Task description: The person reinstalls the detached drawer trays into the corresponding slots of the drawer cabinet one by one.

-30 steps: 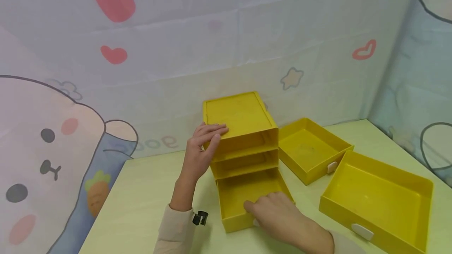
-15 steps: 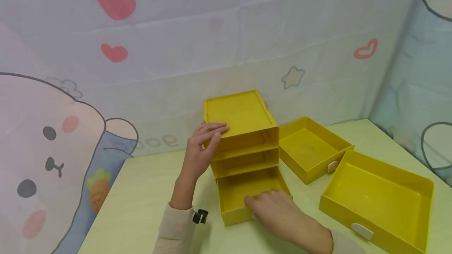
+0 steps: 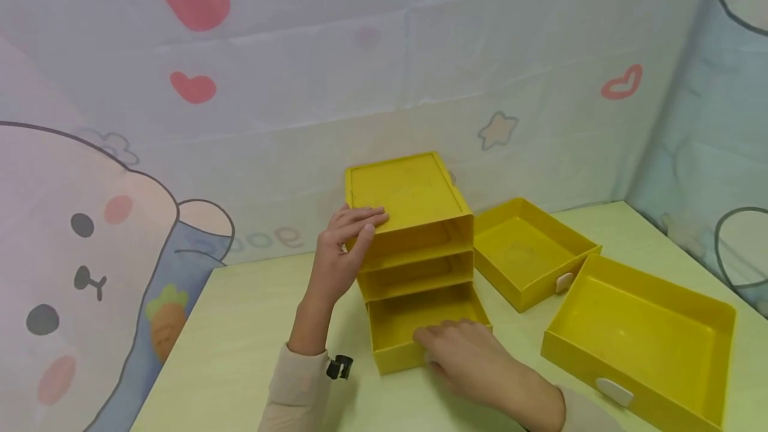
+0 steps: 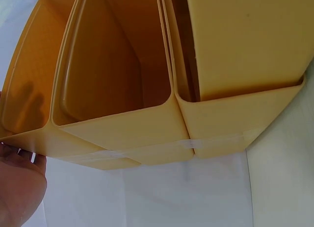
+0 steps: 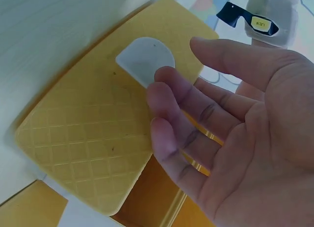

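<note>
Bottom drawer [image 3: 398,357] farther in, right hand [image 3: 471,360] loosely curved against it.

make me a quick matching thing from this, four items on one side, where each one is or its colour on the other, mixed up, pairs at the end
Column one
1. left hand
2. right hand
3. bottom drawer
4. handle of the nearer loose drawer

Column two
a. white
b. sticking partway out of the cabinet
c. touching the front of the bottom drawer
d. resting at the top front edge of the cabinet

Pairs: 1-d, 2-c, 3-b, 4-a
</note>
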Available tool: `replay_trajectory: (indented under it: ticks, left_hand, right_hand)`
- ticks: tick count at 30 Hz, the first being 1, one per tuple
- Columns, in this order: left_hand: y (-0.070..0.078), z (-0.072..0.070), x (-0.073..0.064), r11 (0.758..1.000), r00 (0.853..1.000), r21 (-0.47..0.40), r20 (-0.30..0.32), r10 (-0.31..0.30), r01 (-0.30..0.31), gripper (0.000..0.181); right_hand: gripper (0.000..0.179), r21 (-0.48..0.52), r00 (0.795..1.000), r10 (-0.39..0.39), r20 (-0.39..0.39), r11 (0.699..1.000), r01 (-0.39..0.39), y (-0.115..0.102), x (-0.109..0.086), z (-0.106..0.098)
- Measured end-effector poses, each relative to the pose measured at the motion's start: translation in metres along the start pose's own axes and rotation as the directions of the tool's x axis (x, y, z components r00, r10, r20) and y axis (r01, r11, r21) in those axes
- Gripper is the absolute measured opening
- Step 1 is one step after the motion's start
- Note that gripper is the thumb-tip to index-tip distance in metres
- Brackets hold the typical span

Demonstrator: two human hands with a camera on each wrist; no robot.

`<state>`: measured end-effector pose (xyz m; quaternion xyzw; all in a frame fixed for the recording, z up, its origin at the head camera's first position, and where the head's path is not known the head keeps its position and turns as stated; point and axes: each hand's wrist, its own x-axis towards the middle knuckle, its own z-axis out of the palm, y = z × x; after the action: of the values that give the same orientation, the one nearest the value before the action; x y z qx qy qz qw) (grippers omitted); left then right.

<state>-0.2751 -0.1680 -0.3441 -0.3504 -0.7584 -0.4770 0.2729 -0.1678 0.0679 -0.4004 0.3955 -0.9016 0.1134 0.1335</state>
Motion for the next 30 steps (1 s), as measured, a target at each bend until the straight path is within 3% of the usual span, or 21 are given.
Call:
replay_trajectory:
  ticks: [2, 6, 8, 30]
  left_hand:
    - [0.0000, -0.0003, -0.0002, 1.000, 1.000, 0.000, 0.000, 0.002, -0.002, 0.027]
    - [-0.0007, -0.0004, -0.0004, 1.000, 1.000, 0.006, -0.001, 0.011, -0.011, 0.027]
    - [-0.0016, -0.0003, -0.0006, 1.000, 1.000, 0.006, -0.001, 0.015, -0.015, 0.027]
    - [-0.0030, 0.0011, -0.0001, 1.000, 1.000, 0.002, -0.005, 0.010, -0.010, 0.027]
  right_hand:
    - [0.026, 0.015, 1.000, -0.002, 0.009, 1.000, 0.002, 0.0004, -0.0005, -0.0004]
    - [0.051, 0.052, 0.999, -0.009, 0.037, 0.999, 0.007, 0.0007, -0.0017, -0.0020]
    - [0.055, 0.058, 0.999, -0.012, 0.043, 0.998, 0.010, 0.0006, -0.0022, -0.0027]
    - [0.046, 0.043, 0.998, 0.008, 0.064, 0.999, -0.011, 0.0045, -0.0038, -0.0089]
